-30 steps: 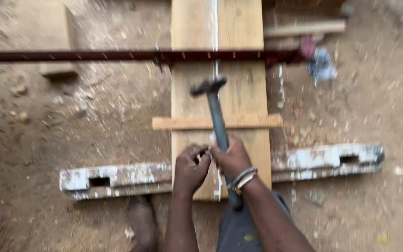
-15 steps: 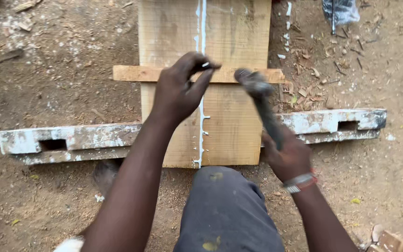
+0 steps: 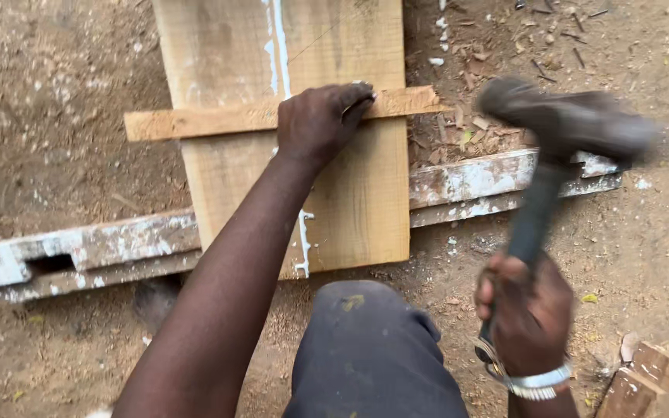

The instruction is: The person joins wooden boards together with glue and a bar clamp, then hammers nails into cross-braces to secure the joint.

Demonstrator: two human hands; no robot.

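Wooden setup on bare dirt ground (image 3: pixel 63 178): two wide pale planks (image 3: pixel 226 54) lie side by side, a white glue line (image 3: pixel 280 46) running down the seam between them. Thin light-wood batten (image 3: pixel 195 121) lies flat across both planks, square to them. Planks rest on a white-paint-stained timber beam (image 3: pixel 87 246) that runs crosswise under their near end.

Left hand (image 3: pixel 320 124) is pressed down on the batten just right of the seam, fingertips pinched at its far edge; whatever they pinch is too small to make out.

Right hand (image 3: pixel 526 313) is closed tight around the dark handle of a dark-headed hammer (image 3: pixel 563 124), silver bracelet (image 3: pixel 532 381) at the wrist. Hammer head is raised, motion-blurred, off to the right of the planks, above the beam's right end, well apart from the batten.

Dark grey trouser knee (image 3: pixel 365 348) sits at the planks' near edge.
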